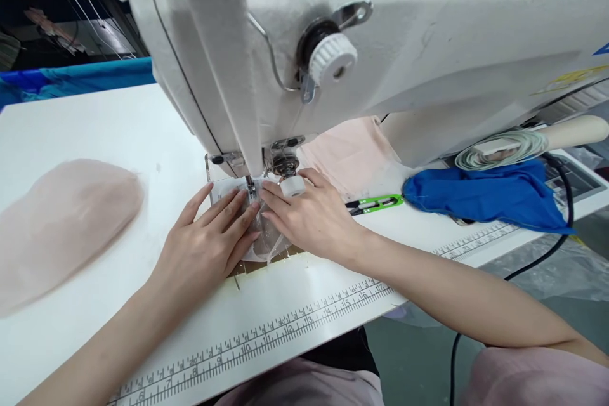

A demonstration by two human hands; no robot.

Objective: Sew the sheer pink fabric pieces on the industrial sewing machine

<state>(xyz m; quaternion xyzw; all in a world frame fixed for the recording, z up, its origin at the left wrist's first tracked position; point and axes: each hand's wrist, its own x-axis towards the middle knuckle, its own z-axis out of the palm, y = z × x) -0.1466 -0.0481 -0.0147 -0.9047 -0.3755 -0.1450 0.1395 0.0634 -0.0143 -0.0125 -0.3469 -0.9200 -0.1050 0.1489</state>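
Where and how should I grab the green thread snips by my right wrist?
I'd grip the thread snips by the green handle, fingers across its width, probably from above: they lie flat, handle exposed, darker end toward the right hand.

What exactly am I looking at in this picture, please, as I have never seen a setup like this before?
This is one view from a camera on a person's head, looking forward and down. The large white machine is a sewing machine, standing over a white table with a ruler scale printed along its near edge. The left hand and right hand rest, fingers extended, on a sheer pale piece beside the needle area; neither visibly grips anything. A pale pink piece lies to the left. To the right are green snips and a blue cloth.
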